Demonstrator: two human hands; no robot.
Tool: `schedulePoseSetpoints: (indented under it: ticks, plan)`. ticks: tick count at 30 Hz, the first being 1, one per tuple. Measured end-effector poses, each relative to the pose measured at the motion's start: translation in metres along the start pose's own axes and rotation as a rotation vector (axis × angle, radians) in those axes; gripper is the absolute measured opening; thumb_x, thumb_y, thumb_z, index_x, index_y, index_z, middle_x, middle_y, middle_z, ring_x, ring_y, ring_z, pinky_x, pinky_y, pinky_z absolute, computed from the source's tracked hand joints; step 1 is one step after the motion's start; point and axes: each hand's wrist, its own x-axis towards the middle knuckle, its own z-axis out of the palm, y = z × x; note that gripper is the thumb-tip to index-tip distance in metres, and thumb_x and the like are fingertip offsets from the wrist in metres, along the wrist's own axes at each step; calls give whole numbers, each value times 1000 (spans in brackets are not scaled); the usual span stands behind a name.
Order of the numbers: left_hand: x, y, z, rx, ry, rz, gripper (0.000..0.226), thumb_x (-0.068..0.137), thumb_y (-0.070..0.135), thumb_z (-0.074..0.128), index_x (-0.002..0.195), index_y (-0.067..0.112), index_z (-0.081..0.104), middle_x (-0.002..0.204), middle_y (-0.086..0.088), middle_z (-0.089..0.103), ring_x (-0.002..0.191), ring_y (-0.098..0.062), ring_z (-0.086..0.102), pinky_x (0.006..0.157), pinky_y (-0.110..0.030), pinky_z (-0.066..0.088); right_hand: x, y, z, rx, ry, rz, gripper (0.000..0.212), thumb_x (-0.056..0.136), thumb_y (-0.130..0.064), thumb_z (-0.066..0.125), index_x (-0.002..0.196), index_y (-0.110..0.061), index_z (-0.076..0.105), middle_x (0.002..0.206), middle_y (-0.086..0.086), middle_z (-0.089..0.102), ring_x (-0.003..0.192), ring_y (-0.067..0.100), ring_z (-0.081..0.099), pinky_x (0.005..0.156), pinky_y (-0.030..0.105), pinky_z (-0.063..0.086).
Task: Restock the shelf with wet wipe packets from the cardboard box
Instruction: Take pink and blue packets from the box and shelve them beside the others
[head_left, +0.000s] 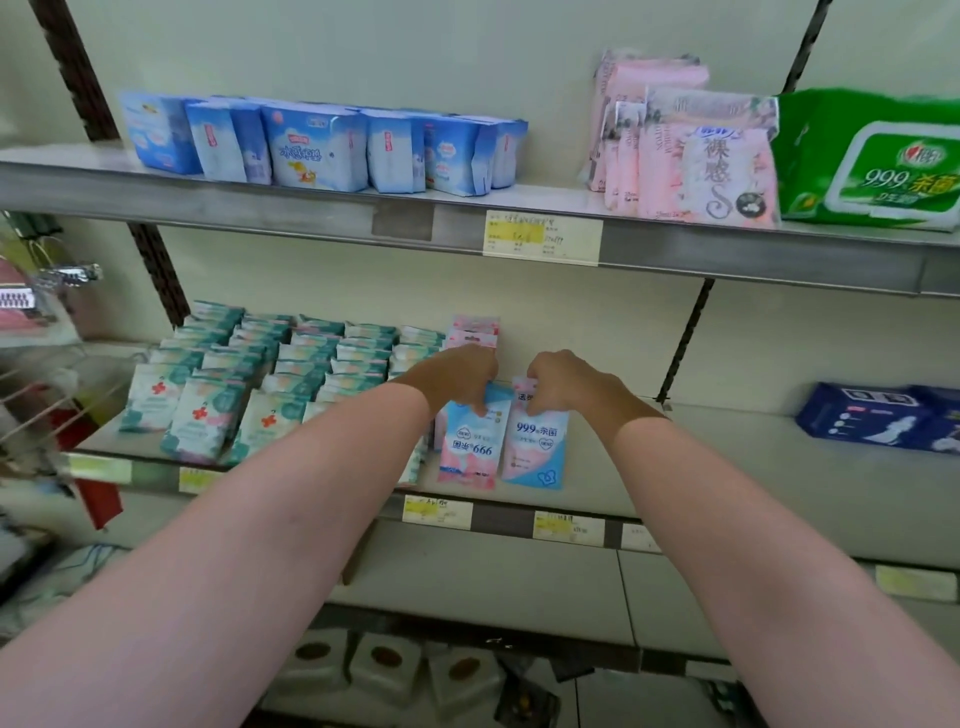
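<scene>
— Where are the packets?

— On the grey metal middle shelf (649, 467). My left hand (457, 376) pinches the top of a soft pink-and-blue wet wipe packet with upside-down print (470, 447); my right hand (563, 384) pinches the top of a matching upright-print packet (535, 447). They stand side by side, touching.

— Both grips closed?

— Yes, fingers clamped on each packet's top edge. Teal-and-white red-cross packets (218, 410) fill the rows to the left, and more pink packets (474, 332) stand behind my left hand.
</scene>
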Motion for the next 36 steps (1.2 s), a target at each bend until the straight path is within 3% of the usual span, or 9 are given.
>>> schedulePoseSetpoints:
  ticks: [2, 7, 11, 15, 19, 22, 26, 30, 36]
  plan:
    - [-2, 3, 0, -51, -8, 2, 52, 78, 23, 81, 120, -2, 63, 117, -15, 62, 106, -30, 58, 91, -36, 48, 2, 3, -2, 37, -52, -31, 25, 74, -27, 78, 81, -20, 55, 87, 4, 60, 83, 26, 62, 72, 35, 50]
    - [-7, 6, 1, -58, -8, -2, 37, 82, 20, 77, 109, 0, 62, 96, -10, 57, 87, -27, 55, 75, -32, 45, 1, 11, -7, 61, -128, -79, 28, 80, -20, 75, 102, -13, 60, 99, 6, 62, 88, 25, 63, 74, 37, 51]
    - [-5, 8, 7, -71, -19, -8, 54, 84, 15, 73, 133, 9, 51, 128, -12, 56, 112, -29, 55, 95, -42, 47, -1, 13, -9, 62, -169, -86, 50, 73, -20, 77, 115, -27, 52, 105, -1, 58, 89, 22, 63, 81, 41, 56]
    - [-3, 12, 6, -72, -106, -8, 62, 84, 4, 65, 140, 19, 42, 141, -10, 49, 119, -29, 52, 99, -45, 47, -1, 14, -8, -17, -192, -84, 50, 61, -26, 77, 104, -37, 56, 105, -2, 61, 81, 22, 65, 82, 48, 58]
    - [-3, 22, 8, 50, -220, -33, 73, 82, 26, 67, 147, 28, 34, 147, -3, 44, 125, -27, 50, 101, -47, 46, -8, 13, -6, -36, -245, -50, 59, 59, -34, 87, 108, -29, 53, 98, -1, 63, 77, 20, 69, 81, 44, 59]
    - [-1, 32, 11, 124, -259, -20, 77, 77, 37, 75, 145, 30, 40, 142, 2, 48, 123, -25, 51, 99, -47, 47, -7, 12, -2, -59, -262, -70, 59, 62, -32, 88, 107, -23, 52, 97, 1, 65, 76, 19, 71, 78, 41, 60]
    - [-1, 43, 6, 185, -260, 8, 63, 74, 25, 79, 130, 26, 53, 129, 2, 53, 107, -24, 56, 89, -46, 53, -7, 10, -9, -144, -296, -89, 53, 66, -29, 88, 103, -19, 52, 98, 3, 65, 81, 20, 70, 81, 40, 59]
    - [-4, 45, -1, 192, -259, 6, 54, 75, 15, 79, 125, 18, 57, 122, -2, 56, 105, -27, 58, 89, -46, 53, -8, 13, -19, -178, -365, -76, 51, 71, -26, 88, 113, -13, 62, 102, 5, 71, 79, 20, 69, 75, 34, 54]
    - [-8, 43, -8, 178, -253, 5, 54, 77, 16, 79, 125, 16, 56, 124, -4, 56, 109, -27, 58, 92, -45, 52, -3, 28, -19, -88, -364, -64, 52, 68, -30, 89, 114, -14, 71, 94, 2, 75, 78, 19, 74, 83, 38, 60]
